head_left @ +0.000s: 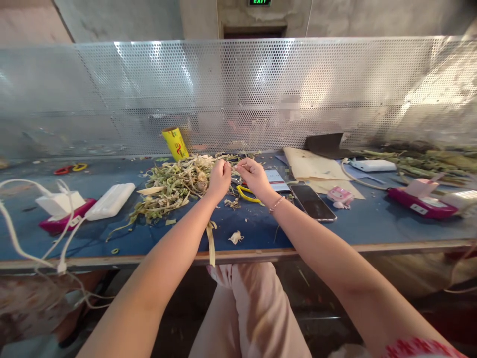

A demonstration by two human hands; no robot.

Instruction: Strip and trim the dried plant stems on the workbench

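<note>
My left hand [220, 178] is closed at the right side of a heap of dried plant scraps [169, 186], its fingers curled round something I cannot make out. Close beside it, my right hand [254, 175] pinches something small and thin that is too tiny to name. Both hands are raised a little over the blue table [261, 232]. Yellow-handled scissors [249, 195] lie just below my right hand, partly covered by it. A pale dry strip [211, 243] hangs over the table's front edge, and a small pale scrap [236, 237] lies to its right.
A yellow tube [176, 143] stands behind the heap. Left are a white power bank [112, 201], cables and red scissors [63, 170]. Right are a dark phone [313, 202], a pink figure [340, 197], brown paper [315, 164] and green stalks [428, 161]. A perforated metal screen [257, 89] backs the table.
</note>
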